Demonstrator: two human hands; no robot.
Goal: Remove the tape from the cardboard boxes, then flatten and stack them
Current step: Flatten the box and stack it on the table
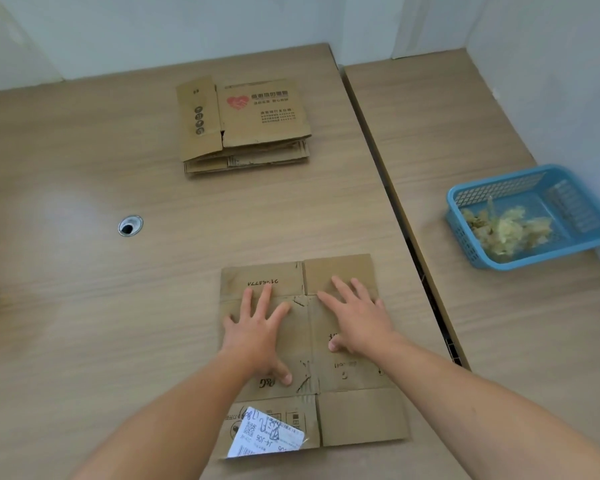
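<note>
Nearest the person, a flattened cardboard box [312, 355] lies on the wooden table [118, 306], a white shipping label [265, 436] on its near flap. The left hand [257, 334] and right hand [357, 317] press it flat — fingers spread wide, holding nothing. To the right sits a blue basket [530, 216] of crumpled tape [506, 230]; farther back lies the stack of flattened boxes [244, 124].

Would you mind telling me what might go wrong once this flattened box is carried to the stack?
1. The flattened box, pressed flat by the left hand and right hand, may spring open when released; its creases look torn.
2. The white label is peeling at the near corner and could snag.
3. The stack beyond has uneven edges, so another box might slide off.
</note>
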